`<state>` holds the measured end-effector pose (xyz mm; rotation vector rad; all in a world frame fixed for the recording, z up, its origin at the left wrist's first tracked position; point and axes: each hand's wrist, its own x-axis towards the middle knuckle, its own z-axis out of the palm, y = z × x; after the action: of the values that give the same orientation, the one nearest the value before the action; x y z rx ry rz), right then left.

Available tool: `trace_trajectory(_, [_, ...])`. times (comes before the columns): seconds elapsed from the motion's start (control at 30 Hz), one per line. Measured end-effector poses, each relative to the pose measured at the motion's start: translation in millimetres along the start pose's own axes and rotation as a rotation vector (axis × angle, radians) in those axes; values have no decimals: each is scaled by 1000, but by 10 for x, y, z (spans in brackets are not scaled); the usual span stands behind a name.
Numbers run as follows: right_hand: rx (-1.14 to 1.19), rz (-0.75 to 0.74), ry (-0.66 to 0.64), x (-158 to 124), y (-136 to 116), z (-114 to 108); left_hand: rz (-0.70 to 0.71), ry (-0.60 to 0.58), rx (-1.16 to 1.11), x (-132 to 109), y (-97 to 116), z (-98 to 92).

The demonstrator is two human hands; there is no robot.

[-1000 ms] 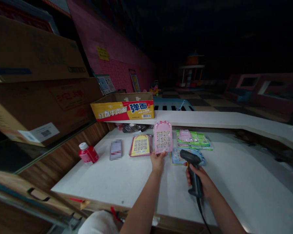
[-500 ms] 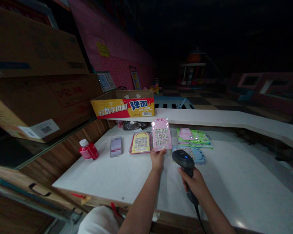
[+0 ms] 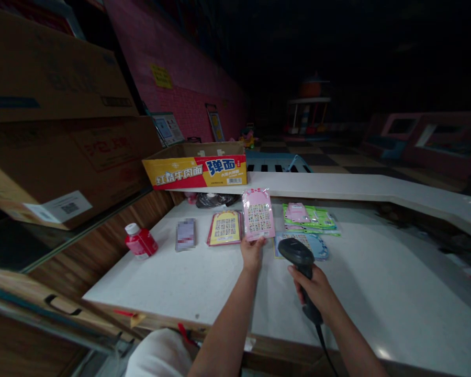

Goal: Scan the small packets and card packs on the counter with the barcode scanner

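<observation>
My left hand (image 3: pixel 252 252) grips the lower edge of a pink sticker pack (image 3: pixel 258 213) in clear wrap, holding it tilted up with its printed grid of small pictures toward me. Wrapped around the handle of a black barcode scanner (image 3: pixel 297 252) is my right hand (image 3: pixel 316 288); a cable runs down from the handle. The scanner's head is just right of the pink pack, in front of a blue pack (image 3: pixel 317 246) lying on the counter. Left of the pink pack is a stack of packs with a yellow one (image 3: pixel 225 229) on top. Green packs (image 3: pixel 322 220) with a small pink packet (image 3: pixel 298 212) lie behind the scanner.
A red bottle with a white cap (image 3: pixel 141 242) and a phone-like flat object (image 3: pixel 186 234) are on the white counter (image 3: pixel 153 285). A noodle carton (image 3: pixel 196 170) rests on the raised ledge (image 3: pixel 317 187). Large cardboard boxes (image 3: pixel 70 162) are stacked at left.
The blue light on the scanner has gone out. The scanner and my right hand have shifted slightly right. My left hand still holds the pink pack; the whole view has moved a little.
</observation>
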<state>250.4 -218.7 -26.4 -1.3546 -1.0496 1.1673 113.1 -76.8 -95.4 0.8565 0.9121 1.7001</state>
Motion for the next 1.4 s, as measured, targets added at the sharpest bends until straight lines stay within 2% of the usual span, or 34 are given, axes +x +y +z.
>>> trace_trajectory(0.13, [78,38,-39,141,56,-164,5,-9,18,-3,12,-5])
trace_trajectory(0.27, [155,82,-137,343,152,-387,0,-20,30,1,24,-5])
trace_trajectory(0.37, [229,86,-117,464,247,-503,-5,-24,17,13,25,-2])
trace_trajectory(0.63, [408,41,-82,540,409,-611,-1,-48,29,36,34,14])
trace_trajectory(0.83, [459,73,-126,544,442,-673,-34,-23,-19,-129,175,36])
trace_trajectory(0.9, [470,79,-136,537,449,-679,-58,2,-37,-189,270,-29])
trace_trajectory(1.0, [479,78,-114,521,455,-678,-52,85,-44,-208,465,-227])
trace_trajectory(1.17, [459,103,-119,500,448,-680,-9,244,-25,-26,801,-618])
trace_trajectory(1.3, [456,106,-105,486,445,-683,-38,307,42,84,867,-797])
trace_trajectory(1.4, [473,101,-106,486,452,-684,-103,322,118,44,830,-889])
